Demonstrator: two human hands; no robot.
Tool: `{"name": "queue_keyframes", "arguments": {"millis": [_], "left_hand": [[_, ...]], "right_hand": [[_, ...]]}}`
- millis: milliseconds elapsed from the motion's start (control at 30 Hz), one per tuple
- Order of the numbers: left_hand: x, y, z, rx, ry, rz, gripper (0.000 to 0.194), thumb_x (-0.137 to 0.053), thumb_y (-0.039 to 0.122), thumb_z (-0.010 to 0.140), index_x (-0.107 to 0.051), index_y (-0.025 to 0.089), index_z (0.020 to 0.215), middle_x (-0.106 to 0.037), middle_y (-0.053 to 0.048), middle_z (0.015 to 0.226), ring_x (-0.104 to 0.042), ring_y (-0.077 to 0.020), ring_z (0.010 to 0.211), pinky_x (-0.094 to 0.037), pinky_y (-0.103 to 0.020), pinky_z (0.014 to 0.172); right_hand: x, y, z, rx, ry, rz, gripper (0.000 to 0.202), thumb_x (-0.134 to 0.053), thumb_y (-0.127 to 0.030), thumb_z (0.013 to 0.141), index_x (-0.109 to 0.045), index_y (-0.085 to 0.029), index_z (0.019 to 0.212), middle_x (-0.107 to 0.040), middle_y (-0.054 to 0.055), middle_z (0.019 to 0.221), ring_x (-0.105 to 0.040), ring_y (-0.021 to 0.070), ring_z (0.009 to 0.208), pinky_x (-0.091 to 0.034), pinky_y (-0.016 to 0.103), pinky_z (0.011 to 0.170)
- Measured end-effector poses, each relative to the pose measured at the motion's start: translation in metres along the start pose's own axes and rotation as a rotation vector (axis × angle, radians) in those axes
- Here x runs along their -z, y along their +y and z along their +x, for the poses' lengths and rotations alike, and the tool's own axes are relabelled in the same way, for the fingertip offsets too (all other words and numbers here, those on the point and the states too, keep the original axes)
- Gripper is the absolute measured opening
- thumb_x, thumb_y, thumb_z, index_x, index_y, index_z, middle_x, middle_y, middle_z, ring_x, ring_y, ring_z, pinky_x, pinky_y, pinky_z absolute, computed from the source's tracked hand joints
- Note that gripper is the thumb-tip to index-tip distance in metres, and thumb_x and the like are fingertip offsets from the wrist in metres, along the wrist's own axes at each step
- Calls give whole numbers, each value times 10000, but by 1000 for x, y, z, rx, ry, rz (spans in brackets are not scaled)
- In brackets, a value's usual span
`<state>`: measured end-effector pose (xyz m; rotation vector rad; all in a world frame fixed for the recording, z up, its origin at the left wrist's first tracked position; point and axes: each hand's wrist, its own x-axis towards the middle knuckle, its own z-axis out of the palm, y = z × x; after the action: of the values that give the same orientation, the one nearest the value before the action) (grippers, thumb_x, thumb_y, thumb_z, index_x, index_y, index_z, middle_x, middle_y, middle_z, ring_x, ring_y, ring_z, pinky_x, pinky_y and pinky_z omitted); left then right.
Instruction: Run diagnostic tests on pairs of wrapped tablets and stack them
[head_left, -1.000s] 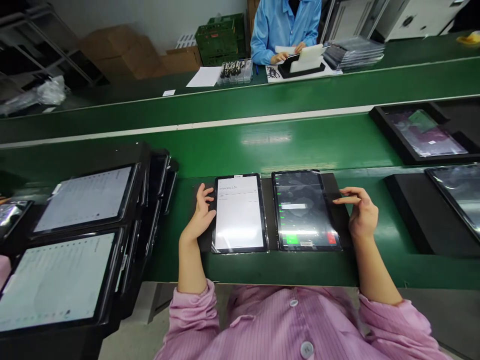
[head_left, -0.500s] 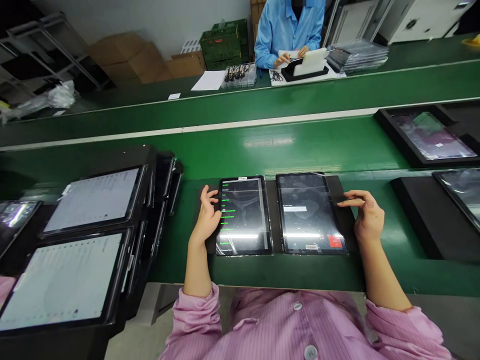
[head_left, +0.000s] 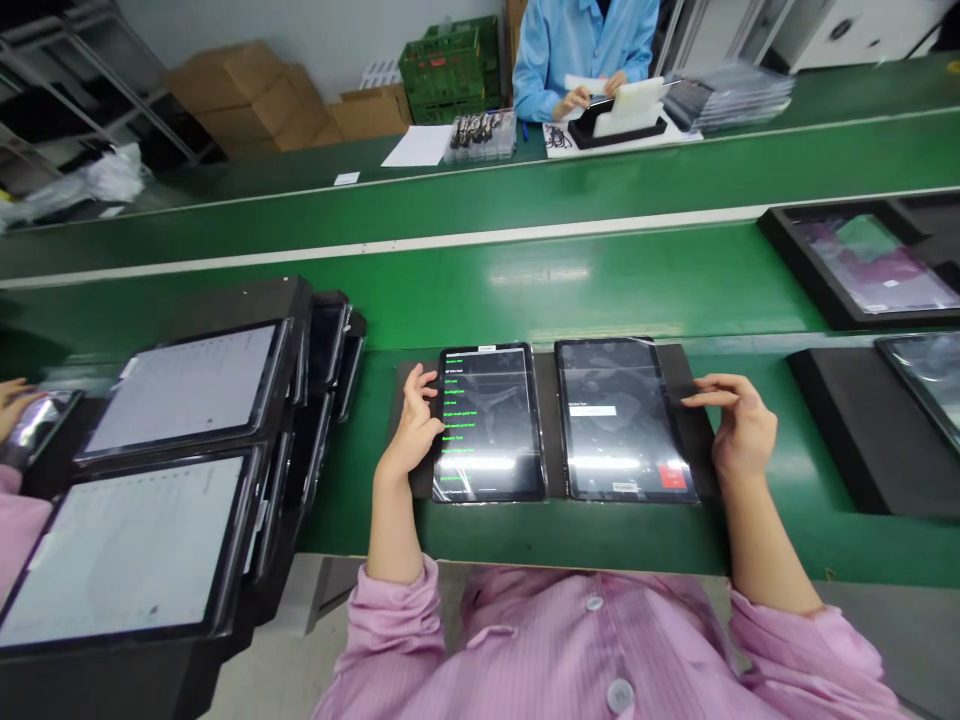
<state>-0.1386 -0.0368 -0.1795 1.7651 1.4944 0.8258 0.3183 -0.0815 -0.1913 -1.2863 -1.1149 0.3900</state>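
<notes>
Two tablets lie side by side on a black foam pad (head_left: pixel 550 430) in front of me. The left tablet (head_left: pixel 491 420) shows a dark screen with lines of green text. On the right tablet (head_left: pixel 619 420) there is a white bar and a red square in the lower right corner. My left hand (head_left: pixel 411 425) is at the left tablet's left edge, fingers apart, thumb at the screen's side. Beyond the right tablet's right edge is my right hand (head_left: pixel 739 425), its fingers stretched toward the pad's edge. Neither hand holds anything.
Stacked black trays with lit tablets (head_left: pixel 184 390) stand at left, with another person's hand (head_left: pixel 13 408) beyond. At right are a black foam tray (head_left: pixel 862 430) and a framed tablet (head_left: pixel 874 265). A co-worker in blue (head_left: pixel 585 60) sits across the green bench (head_left: pixel 450 300).
The green text lines on the left tablet have changed. Another person's hand has come into view at the far left. The whole view has shifted slightly; my hands keep nearly the same pose.
</notes>
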Motion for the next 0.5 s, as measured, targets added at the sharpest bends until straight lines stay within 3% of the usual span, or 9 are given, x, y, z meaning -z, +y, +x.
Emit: {"name": "queue_keyframes", "arguments": {"millis": [167, 333, 500], "left_hand": [[5, 1, -3, -9, -91, 36, 1038, -627, 215, 628, -265, 234, 1601, -304, -138, 1608, -416, -331, 1367, -265, -559, 1249], [7, -2, -1, 24, -85, 28, 988, -577, 241, 679, -240, 245, 1608, -329, -127, 1583, -434, -321, 1360, -332, -538, 1220], [2, -3, 4, 37, -17, 32, 859, -542, 304, 805, -229, 235, 1603, -363, -149, 1573, -484, -309, 1289, -375, -551, 1179]], "right_hand": [[2, -1, 1, 62, -47, 5, 623, -412, -613, 1034, -799, -207, 762, -701, 104, 948, -637, 265, 890, -500, 475, 866], [4, -4, -1, 226, -436, -241, 844, -208, -820, 984, -858, -281, 974, -624, 113, 1270, -545, 341, 1188, -430, 569, 1052], [-9, -14, -7, 323, -678, -392, 891, -72, -817, 971, -819, -371, 1166, -394, 51, 1589, -348, 400, 1416, -215, 680, 1211]]}}
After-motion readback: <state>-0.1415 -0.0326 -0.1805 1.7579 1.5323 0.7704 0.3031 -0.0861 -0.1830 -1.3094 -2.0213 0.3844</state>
